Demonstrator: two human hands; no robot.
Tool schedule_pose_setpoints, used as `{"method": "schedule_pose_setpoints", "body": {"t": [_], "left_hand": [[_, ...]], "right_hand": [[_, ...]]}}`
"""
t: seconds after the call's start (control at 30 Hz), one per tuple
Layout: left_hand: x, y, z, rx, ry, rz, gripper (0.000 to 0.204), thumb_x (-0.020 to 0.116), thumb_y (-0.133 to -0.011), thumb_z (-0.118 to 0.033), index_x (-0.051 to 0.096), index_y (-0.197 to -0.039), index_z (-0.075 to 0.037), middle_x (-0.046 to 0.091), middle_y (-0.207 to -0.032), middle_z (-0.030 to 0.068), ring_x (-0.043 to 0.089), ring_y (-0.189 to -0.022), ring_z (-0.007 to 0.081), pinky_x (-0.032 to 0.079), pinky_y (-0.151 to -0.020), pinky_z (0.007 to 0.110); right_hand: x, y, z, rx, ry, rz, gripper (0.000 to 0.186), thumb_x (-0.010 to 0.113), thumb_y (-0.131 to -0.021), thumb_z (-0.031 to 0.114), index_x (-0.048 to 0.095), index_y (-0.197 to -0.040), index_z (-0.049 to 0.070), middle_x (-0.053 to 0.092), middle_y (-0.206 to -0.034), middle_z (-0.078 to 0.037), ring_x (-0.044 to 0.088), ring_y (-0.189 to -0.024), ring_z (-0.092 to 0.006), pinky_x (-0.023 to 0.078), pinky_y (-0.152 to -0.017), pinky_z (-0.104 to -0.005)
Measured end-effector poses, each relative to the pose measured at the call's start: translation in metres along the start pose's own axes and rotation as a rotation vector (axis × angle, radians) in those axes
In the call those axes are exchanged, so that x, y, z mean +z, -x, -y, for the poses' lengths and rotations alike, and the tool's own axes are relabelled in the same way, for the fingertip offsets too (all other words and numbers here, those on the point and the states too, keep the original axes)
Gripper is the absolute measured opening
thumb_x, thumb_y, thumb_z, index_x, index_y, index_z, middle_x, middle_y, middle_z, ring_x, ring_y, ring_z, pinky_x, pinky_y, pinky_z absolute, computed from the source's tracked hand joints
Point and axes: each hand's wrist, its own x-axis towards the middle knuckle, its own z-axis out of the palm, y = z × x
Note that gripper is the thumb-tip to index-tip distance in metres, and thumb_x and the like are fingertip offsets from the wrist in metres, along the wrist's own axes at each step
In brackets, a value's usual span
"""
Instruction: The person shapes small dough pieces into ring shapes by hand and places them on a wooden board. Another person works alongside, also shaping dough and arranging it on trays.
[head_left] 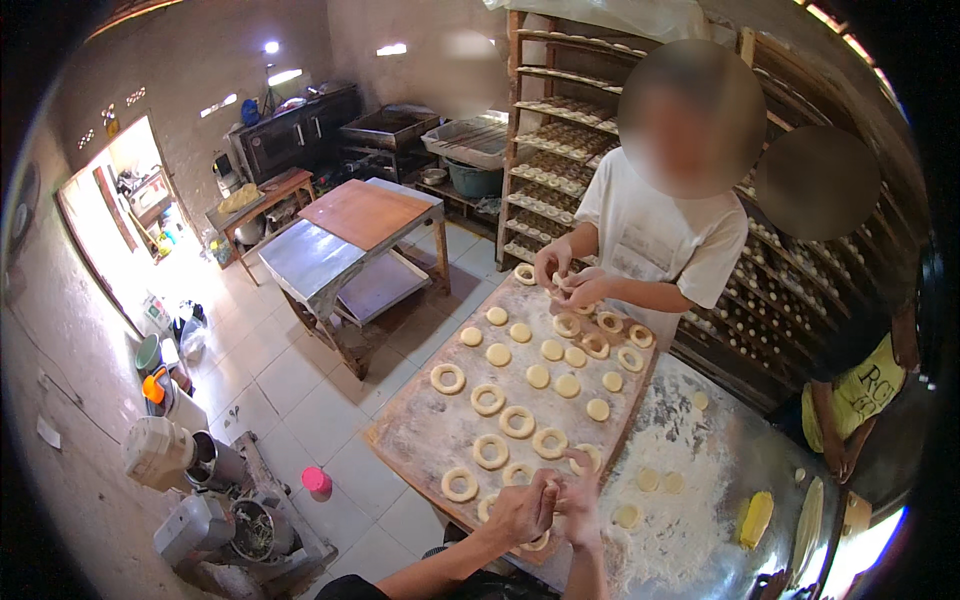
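My left hand (532,510) is closed in a pinch above the near end of a floured wooden board (400,433); what it holds, if anything, is hidden. My right hand (577,510) meets it, smeared by motion, so its fingers are unclear. Beside and behind my hands lie several dough rings (515,422) and small dough discs (538,376). At the board's far end a co-worker in a white T-shirt (660,240) pinches a piece of dough (560,282) with both hands.
A steel table (670,530) with flour, dough discs and a yellow item (756,520) is on the right, beside another person in yellow (860,400). Racks of dough (560,110) stand behind. A worktable (300,250), mixers (160,450), pink container (316,482) and doorway (100,230) are leftward.
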Motion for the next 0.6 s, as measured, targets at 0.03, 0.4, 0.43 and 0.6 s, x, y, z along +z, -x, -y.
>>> {"method": "schedule_pose_setpoints", "body": {"t": [0.03,0.4,0.43,0.6], "left_hand": [[-0.01,-0.002,0.008,0.062,0.042,-0.061,0.023,0.044,-0.107,-0.024,0.049,-0.119,-0.006,0.063,-0.067,0.0145,0.064,-0.059,0.0394,0.049,-0.051,0.046],[-0.086,-0.028,0.075,-0.185,0.118,-0.185,0.01,0.051,-0.102,-0.01,0.053,-0.11,-0.005,0.064,-0.07,0.0192,0.065,-0.062,0.0422,0.051,-0.054,0.045],[-0.09,-0.031,0.078,-0.116,0.115,-0.192,0.009,0.051,-0.102,-0.009,0.053,-0.109,-0.005,0.064,-0.07,0.019,0.066,-0.063,0.0417,0.051,-0.054,0.046],[-0.102,-0.047,0.094,-0.25,0.191,-0.122,0.01,0.048,-0.104,-0.012,0.054,-0.108,-0.005,0.062,-0.072,0.0184,0.065,-0.06,0.0393,0.049,-0.053,0.045]], "right_hand": [[0.006,-0.01,-0.004,-0.084,0.287,0.114,0.069,0.057,-0.099,0.042,0.032,-0.15,0.003,0.066,-0.099,-0.008,0.061,-0.077,-0.014,0.047,-0.067,-0.0256],[0.094,-0.074,-0.039,0.147,-0.189,-0.038,0.066,0.054,-0.1,0.051,0.033,-0.145,0.008,0.066,-0.092,-0.014,0.066,-0.084,-0.0239,0.056,-0.069,-0.0425],[0.098,-0.079,-0.04,0.101,0.208,0.073,0.064,0.053,-0.1,0.051,0.034,-0.143,0.008,0.065,-0.091,-0.014,0.066,-0.083,-0.0237,0.055,-0.07,-0.0439],[0.102,-0.106,-0.064,0.208,-0.211,-0.085,0.067,0.057,-0.098,0.044,0.029,-0.148,0.009,0.063,-0.092,-0.011,0.062,-0.078,-0.0198,0.052,-0.068,-0.0353]]}}
